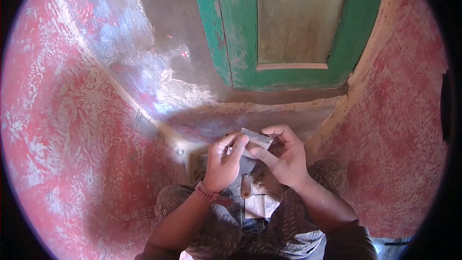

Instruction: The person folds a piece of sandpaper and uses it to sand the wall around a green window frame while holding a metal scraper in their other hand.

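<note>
Grey strip: small, flat, held up between both hands over the lap, just below the green door. Long axis runs roughly 10 to 4 o'clock. Left hand pinches the 10 o'clock end, fingers closed on it; right hand pinches the 4 o'clock end between thumb and curled fingers. Both grips tight, neither hand nearer than the other. Strip lies at about 12 o'clock from both palms. Below the hands, a pale paper scrap rests on the patterned cloth. Red wristband on left wrist.
</note>
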Demonstrator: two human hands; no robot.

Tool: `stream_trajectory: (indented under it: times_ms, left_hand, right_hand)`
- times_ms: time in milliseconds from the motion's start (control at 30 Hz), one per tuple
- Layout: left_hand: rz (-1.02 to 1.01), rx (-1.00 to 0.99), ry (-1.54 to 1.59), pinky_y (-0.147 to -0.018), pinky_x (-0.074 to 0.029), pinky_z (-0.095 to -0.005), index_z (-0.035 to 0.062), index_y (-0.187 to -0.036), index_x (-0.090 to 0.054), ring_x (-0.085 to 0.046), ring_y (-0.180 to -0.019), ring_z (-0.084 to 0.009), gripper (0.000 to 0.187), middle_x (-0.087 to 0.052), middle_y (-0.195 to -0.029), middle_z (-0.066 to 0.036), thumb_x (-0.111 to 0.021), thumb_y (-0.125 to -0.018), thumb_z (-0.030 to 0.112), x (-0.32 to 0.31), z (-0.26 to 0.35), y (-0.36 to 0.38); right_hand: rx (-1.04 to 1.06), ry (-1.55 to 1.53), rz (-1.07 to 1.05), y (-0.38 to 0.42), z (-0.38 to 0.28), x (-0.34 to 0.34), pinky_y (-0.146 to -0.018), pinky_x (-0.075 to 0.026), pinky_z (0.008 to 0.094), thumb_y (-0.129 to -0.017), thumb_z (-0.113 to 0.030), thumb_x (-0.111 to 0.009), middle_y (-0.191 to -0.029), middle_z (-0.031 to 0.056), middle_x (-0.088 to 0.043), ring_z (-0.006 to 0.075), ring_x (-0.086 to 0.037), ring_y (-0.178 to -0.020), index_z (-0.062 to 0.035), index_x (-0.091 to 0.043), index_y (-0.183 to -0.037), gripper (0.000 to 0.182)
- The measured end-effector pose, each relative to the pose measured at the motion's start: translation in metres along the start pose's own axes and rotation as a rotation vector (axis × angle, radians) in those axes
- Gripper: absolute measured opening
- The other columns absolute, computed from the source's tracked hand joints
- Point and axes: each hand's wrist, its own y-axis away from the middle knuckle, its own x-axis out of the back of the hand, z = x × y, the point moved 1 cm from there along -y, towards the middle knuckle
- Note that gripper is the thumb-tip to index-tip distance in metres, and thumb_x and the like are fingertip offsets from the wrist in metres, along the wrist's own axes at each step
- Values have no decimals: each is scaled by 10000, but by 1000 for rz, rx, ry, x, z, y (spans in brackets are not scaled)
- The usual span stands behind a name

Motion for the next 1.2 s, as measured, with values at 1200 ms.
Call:
stream_trajectory:
  times_ms: [1200]
  left_hand:
    - [-39,239,461,-895,-549,-282,9,-1164,-788,-664,-997,-56,305,-767,-1059,9,-651,-1153,282,3,-9,-1]
  right_hand:
    - [136,-291,-6,4,-3,-6,-1085,-568,379,-880,38,-902,-1333,135,-725,196,-706,-1220,17,-634,-1337,530]
